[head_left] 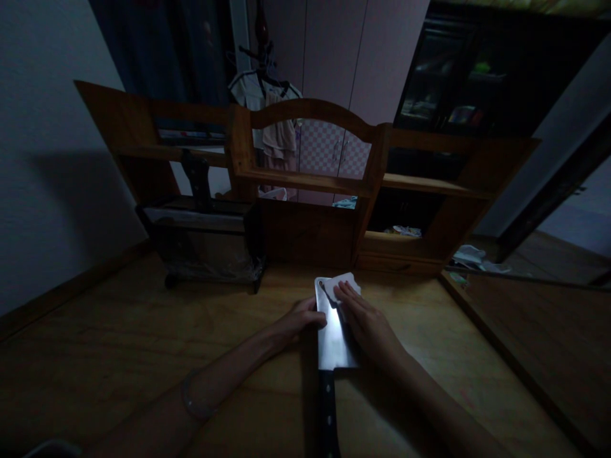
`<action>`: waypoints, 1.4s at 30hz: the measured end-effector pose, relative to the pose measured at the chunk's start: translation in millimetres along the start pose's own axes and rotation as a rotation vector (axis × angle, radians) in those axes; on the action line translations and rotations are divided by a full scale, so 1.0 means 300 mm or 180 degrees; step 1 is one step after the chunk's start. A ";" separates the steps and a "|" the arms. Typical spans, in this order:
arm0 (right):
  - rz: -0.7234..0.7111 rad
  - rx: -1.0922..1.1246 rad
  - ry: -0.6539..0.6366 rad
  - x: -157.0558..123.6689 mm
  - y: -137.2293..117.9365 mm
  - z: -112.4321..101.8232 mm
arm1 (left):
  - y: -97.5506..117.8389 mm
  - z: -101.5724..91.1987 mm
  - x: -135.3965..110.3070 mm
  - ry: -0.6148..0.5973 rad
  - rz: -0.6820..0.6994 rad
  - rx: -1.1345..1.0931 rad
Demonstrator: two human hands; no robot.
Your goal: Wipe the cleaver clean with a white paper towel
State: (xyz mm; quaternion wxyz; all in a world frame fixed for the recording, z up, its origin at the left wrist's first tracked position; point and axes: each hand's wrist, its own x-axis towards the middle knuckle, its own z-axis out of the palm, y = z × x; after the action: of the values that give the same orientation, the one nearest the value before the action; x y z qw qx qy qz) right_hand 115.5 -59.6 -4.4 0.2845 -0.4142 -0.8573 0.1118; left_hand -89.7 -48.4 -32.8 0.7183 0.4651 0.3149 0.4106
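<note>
A wide-bladed cleaver (331,346) with a black riveted handle points away from me above the wooden tabletop, its handle toward the lower edge of the view. My left hand (300,319) grips the blade's left edge, thumb lying on the flat face. On the far end of the blade, near its hanging hole, lies a folded white cloth or tissue (341,286); I cannot tell which. My right hand (367,321) presses this white piece against the blade with its fingers. Part of the blade's right side is hidden under that hand.
A black knife rack (205,245) holding another black-handled knife (196,178) stands at the back left. Behind the tabletop (229,362) rises a wooden shelf unit (305,235) with an arched top. A raised wooden edge (501,343) runs along the right side.
</note>
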 end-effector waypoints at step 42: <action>-0.0082 0.0030 -0.0048 -0.004 -0.004 0.000 | -0.011 -0.013 0.004 -0.0172 0.0036 -0.0013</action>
State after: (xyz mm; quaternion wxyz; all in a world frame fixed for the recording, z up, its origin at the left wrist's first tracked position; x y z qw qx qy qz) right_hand 115.2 -61.4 -4.4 0.2814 -0.4009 -0.8642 0.1153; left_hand -91.4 -46.7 -37.4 0.7251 0.4763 0.2919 0.4026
